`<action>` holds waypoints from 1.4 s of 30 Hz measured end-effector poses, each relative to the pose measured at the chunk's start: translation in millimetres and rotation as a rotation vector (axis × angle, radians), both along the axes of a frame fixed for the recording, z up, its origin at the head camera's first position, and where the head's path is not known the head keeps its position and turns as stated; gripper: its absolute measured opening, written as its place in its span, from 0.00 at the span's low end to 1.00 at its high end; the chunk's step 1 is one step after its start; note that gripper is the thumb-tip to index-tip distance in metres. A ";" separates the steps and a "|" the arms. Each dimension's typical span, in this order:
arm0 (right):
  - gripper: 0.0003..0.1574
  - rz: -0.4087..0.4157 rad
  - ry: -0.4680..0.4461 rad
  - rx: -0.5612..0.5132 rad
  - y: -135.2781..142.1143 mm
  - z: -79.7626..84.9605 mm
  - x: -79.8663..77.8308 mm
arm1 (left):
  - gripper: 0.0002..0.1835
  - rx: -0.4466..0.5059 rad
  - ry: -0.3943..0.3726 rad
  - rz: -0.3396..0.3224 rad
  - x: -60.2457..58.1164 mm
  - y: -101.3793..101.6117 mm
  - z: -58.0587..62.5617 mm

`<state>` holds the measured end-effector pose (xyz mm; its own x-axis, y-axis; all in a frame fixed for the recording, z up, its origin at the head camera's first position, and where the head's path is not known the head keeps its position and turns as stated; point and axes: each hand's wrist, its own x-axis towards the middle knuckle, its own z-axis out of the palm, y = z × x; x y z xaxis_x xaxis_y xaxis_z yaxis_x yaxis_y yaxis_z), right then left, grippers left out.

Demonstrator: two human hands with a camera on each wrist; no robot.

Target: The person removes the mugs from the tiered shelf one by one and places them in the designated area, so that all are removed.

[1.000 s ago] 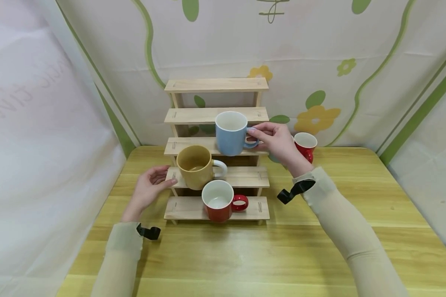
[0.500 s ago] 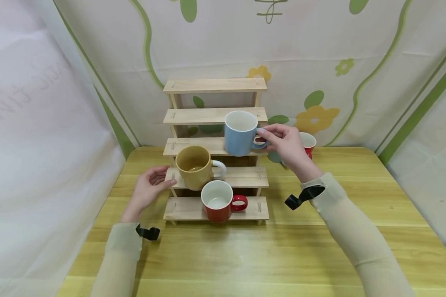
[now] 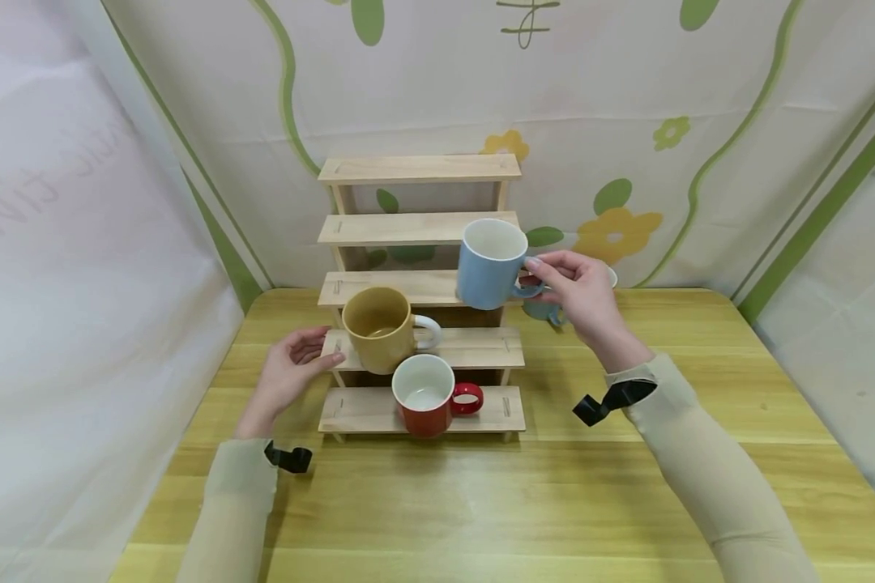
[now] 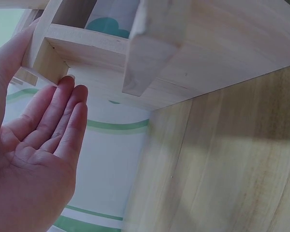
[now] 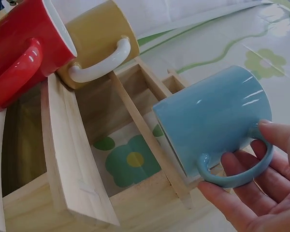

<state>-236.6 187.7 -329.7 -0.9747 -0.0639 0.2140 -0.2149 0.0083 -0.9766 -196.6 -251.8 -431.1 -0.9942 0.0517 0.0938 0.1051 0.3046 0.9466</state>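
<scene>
A light blue mug (image 3: 488,275) is at the right part of the third step of a wooden tiered shelf (image 3: 423,168); whether its base touches the step I cannot tell. My right hand (image 3: 586,300) pinches its handle between thumb and fingers, also seen in the right wrist view. At the shelf's left side, my left hand (image 3: 289,368) holds the end of the second step, thumb over the board and fingers at its other side. A mustard mug (image 3: 379,348) with a white handle stands on that step. Below it, a red mug (image 3: 426,413) stands on the lowest step.
Behind my right hand, another blue cup (image 3: 542,310) and a white cup rim (image 3: 612,277) are partly hidden on the wooden table (image 3: 437,518). A printed curtain (image 3: 423,81) hangs directly behind the shelf.
My right hand has carried the blue mug rightward along the third step, toward its right end. The right hand now covers most of the red cup behind it. My left hand has stayed in place.
</scene>
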 end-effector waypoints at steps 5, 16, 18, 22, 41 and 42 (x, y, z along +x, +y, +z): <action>0.20 -0.002 0.012 -0.042 8.2 -0.6 5.3 | 0.34 -0.004 -0.001 -0.003 1.4 -0.2 0.4; 0.17 -0.068 0.011 -0.125 33.5 -3.5 20.5 | 0.33 0.020 0.013 0.002 -2.3 0.1 -3.8; 0.16 -0.083 0.021 -0.154 38.1 -5.2 23.1 | 0.33 0.025 0.014 -0.003 -2.7 -0.2 -4.4; 0.15 -0.104 0.049 -0.204 48.3 -7.8 27.1 | 0.33 0.029 0.016 -0.005 -2.4 -0.5 -5.2; 0.17 -0.222 0.048 -0.299 118.4 -15.4 50.8 | 0.34 0.019 0.013 0.004 -3.8 -1.3 -5.8; 0.17 -0.232 0.042 -0.294 122.0 -16.7 51.5 | 0.34 0.022 0.013 0.002 -3.6 -1.2 -5.5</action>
<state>-185.1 309.6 -346.4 -0.9461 0.2276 0.2303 -0.2799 -0.2177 -0.9350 -200.1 -253.0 -436.6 -0.9931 0.0479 0.1074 0.1167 0.2836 0.9518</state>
